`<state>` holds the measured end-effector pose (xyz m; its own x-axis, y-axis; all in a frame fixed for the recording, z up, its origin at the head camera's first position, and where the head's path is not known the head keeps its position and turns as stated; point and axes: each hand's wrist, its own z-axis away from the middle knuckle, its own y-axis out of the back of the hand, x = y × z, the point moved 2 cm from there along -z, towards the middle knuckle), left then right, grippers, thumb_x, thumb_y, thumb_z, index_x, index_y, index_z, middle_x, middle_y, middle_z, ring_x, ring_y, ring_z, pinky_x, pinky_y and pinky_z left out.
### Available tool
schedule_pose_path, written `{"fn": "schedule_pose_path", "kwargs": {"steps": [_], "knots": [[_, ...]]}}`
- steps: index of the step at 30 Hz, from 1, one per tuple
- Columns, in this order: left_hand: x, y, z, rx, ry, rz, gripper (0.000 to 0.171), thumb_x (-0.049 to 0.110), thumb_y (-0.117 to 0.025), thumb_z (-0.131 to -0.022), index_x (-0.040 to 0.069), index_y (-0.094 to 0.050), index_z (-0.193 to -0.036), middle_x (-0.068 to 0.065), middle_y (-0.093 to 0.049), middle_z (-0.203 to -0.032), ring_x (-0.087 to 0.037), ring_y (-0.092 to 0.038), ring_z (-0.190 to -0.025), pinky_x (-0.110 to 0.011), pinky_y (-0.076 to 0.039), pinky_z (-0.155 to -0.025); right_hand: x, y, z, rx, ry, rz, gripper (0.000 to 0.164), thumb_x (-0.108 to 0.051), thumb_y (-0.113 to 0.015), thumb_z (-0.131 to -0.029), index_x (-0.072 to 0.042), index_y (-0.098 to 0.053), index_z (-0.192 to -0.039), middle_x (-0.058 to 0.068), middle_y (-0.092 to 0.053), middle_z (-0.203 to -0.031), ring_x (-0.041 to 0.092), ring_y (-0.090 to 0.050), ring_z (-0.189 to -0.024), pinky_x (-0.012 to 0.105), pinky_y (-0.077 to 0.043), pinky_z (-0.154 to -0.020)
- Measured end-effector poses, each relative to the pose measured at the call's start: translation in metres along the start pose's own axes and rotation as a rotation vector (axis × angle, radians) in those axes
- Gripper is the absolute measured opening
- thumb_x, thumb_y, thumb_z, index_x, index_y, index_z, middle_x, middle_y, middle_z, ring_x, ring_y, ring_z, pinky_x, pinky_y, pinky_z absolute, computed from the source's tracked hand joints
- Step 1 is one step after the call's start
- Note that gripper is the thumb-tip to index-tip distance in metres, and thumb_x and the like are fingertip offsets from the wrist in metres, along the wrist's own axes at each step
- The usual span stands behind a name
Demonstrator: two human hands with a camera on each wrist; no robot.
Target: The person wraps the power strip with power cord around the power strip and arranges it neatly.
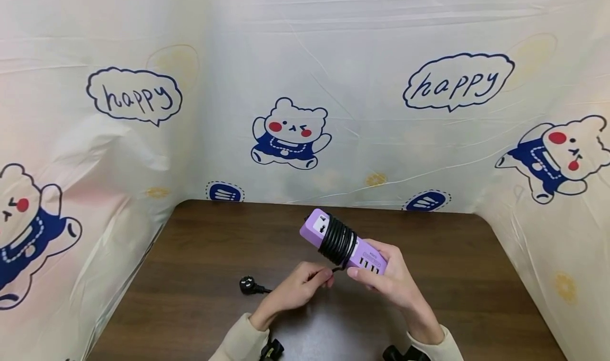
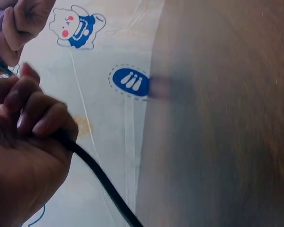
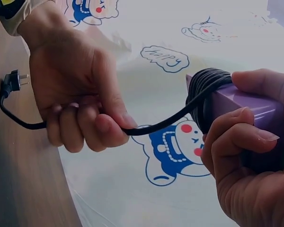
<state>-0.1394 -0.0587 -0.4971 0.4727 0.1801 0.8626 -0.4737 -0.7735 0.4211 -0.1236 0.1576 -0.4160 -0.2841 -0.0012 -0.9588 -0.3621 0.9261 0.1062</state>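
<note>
A purple power strip (image 1: 370,257) with sockets and several USB ports is tilted above the table, gripped at its lower right end by my right hand (image 1: 397,281). Black cord (image 1: 338,240) is wound in several turns round its middle. My left hand (image 1: 297,287) holds the cord's free stretch just left of the strip, fingers curled round it, as the right wrist view shows with the cord (image 3: 156,126) running taut to the coil. Beyond that hand the cord trails to a black plug (image 1: 248,285) at the left, its prongs (image 3: 23,80) visible in the right wrist view.
The brown wooden table (image 1: 205,244) lies beneath both hands. Around its back and sides hangs a pale curtain (image 1: 362,43) printed with bears and "happy" bubbles. Dark wrist-worn devices (image 1: 272,349) sit near both cream sleeves (image 1: 243,340).
</note>
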Motion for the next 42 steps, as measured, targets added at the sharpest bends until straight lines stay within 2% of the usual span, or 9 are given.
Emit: {"fn": "schedule_pose_path", "kwargs": {"steps": [4, 7, 12, 16, 21, 28, 34, 39, 42], "knots": [[-0.003, 0.007, -0.001, 0.075, -0.012, -0.032, 0.030, 0.016, -0.045, -0.107, 0.016, -0.064, -0.084, 0.006, -0.056, -0.071, 0.001, -0.046, -0.064, -0.020, -0.044, -0.060, 0.000, 0.001, 0.001, -0.035, 0.014, 0.006, 0.032, -0.002, -0.074, -0.082, -0.003, -0.066, -0.113, 0.011, -0.063, -0.078, 0.010, -0.053, -0.051, 0.035, -0.044, -0.035], [-0.005, 0.013, -0.002, 0.091, -0.049, -0.016, 0.029, 0.012, -0.045, -0.107, 0.015, -0.064, -0.085, 0.005, -0.057, -0.074, -0.001, -0.049, -0.066, -0.022, -0.047, -0.061, 0.000, 0.002, 0.000, -0.057, 0.017, 0.004, 0.033, -0.002, -0.074, -0.082, -0.002, -0.066, -0.113, 0.011, -0.062, -0.078, 0.011, -0.053, -0.051, 0.036, -0.044, -0.035], [-0.004, 0.027, -0.002, 0.078, -0.103, 0.050, 0.030, 0.006, -0.042, -0.107, 0.014, -0.058, -0.083, 0.000, -0.044, -0.067, -0.002, -0.039, -0.061, -0.020, -0.037, -0.056, -0.002, 0.006, 0.001, -0.033, -0.001, -0.079, 0.030, 0.000, -0.073, -0.082, 0.001, -0.064, -0.110, 0.009, -0.060, -0.074, 0.010, -0.051, -0.048, 0.034, -0.040, -0.033], [0.002, 0.034, -0.001, 0.014, -0.119, 0.130, 0.031, 0.005, -0.039, -0.108, 0.014, -0.054, -0.081, -0.002, -0.039, -0.067, -0.004, -0.037, -0.062, -0.022, -0.034, -0.057, -0.005, 0.008, 0.002, -0.034, 0.006, -0.164, 0.025, 0.002, -0.071, -0.082, 0.005, -0.061, -0.105, 0.007, -0.058, -0.071, 0.009, -0.049, -0.048, 0.035, -0.034, -0.030], [0.000, 0.026, -0.005, -0.081, -0.108, 0.218, 0.033, 0.006, -0.036, -0.108, 0.011, -0.050, -0.079, -0.006, -0.039, -0.067, -0.005, -0.036, -0.062, -0.022, -0.034, -0.057, -0.010, 0.007, 0.004, -0.069, 0.027, -0.241, 0.023, 0.003, -0.067, -0.084, 0.008, -0.058, -0.104, 0.004, -0.057, -0.071, 0.013, -0.043, -0.045, 0.034, -0.029, -0.029], [-0.009, 0.023, -0.008, -0.120, -0.085, 0.249, 0.041, 0.009, -0.039, -0.108, 0.012, -0.042, -0.068, -0.003, -0.035, -0.062, -0.004, -0.032, -0.057, -0.022, -0.031, -0.056, -0.015, 0.002, 0.008, -0.169, 0.070, -0.340, 0.023, 0.004, -0.061, -0.086, 0.008, -0.058, -0.108, 0.005, -0.055, -0.074, 0.019, -0.041, -0.044, 0.033, -0.029, -0.029], [-0.011, 0.041, -0.006, -0.227, -0.108, 0.235, 0.028, 0.007, -0.037, -0.108, 0.006, -0.053, -0.085, -0.005, -0.046, -0.074, -0.008, -0.041, -0.065, -0.023, -0.039, -0.063, -0.017, 0.001, 0.007, -0.184, 0.097, -0.361, 0.023, 0.005, -0.060, -0.086, 0.009, -0.057, -0.108, 0.004, -0.055, -0.074, 0.016, -0.042, -0.045, 0.034, -0.026, -0.028], [-0.014, 0.056, 0.002, -0.354, -0.158, 0.252, 0.023, 0.001, -0.036, -0.107, 0.004, -0.058, -0.102, -0.013, -0.049, -0.083, -0.024, -0.046, -0.072, -0.031, -0.043, -0.067, -0.018, -0.001, 0.007, -0.206, 0.107, -0.382, 0.023, 0.005, -0.059, -0.086, 0.009, -0.057, -0.109, 0.003, -0.056, -0.075, 0.016, -0.042, -0.045, 0.033, -0.027, -0.028], [-0.016, 0.060, 0.003, -0.384, -0.139, 0.242, 0.023, 0.003, -0.037, -0.107, 0.003, -0.060, -0.106, -0.011, -0.051, -0.085, -0.027, -0.047, -0.074, -0.031, -0.044, -0.067, -0.019, -0.001, 0.006, -0.218, 0.111, -0.384, 0.023, 0.005, -0.059, -0.086, 0.009, -0.057, -0.109, 0.004, -0.055, -0.076, 0.018, -0.042, -0.045, 0.032, -0.028, -0.028]]}}
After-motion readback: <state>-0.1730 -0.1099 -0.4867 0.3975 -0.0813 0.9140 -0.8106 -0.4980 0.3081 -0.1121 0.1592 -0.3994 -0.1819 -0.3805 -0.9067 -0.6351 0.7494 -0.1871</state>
